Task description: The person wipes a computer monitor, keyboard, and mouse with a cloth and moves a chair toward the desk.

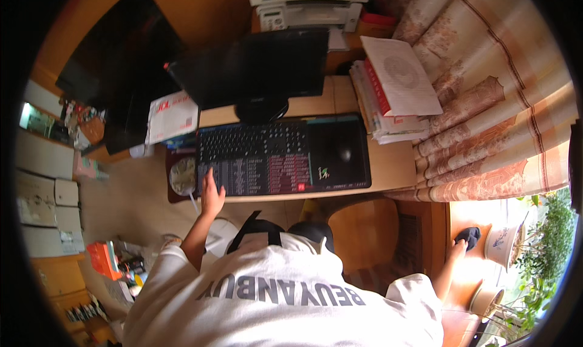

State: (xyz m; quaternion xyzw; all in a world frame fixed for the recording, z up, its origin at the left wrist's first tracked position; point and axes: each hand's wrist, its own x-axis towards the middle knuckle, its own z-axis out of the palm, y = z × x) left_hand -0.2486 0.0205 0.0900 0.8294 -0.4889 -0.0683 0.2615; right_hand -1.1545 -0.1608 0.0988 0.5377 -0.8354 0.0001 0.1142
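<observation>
My left hand [212, 196] is at the near left corner of a long printed desk mat [255, 176], fingers apart, with nothing seen in it. A black keyboard [234, 142] lies on the mat's far left part, and a dark mouse [345, 153] on its right part. Out to the right, my right hand [459, 246] holds a dark cloth [469, 237] over the windowsill, next to a white patterned flower pot [501, 243]. Behind the keyboard stands a black monitor [259, 69].
Papers and books [396, 87] are stacked at the desk's right, near a patterned curtain [487, 105]. A printer [309, 5] stands behind the monitor. A wooden chair [366, 233] is below the desk's edge. Another potted plant [486, 299] stands on the sill. A round plate-like item [183, 177] sits left of the mat.
</observation>
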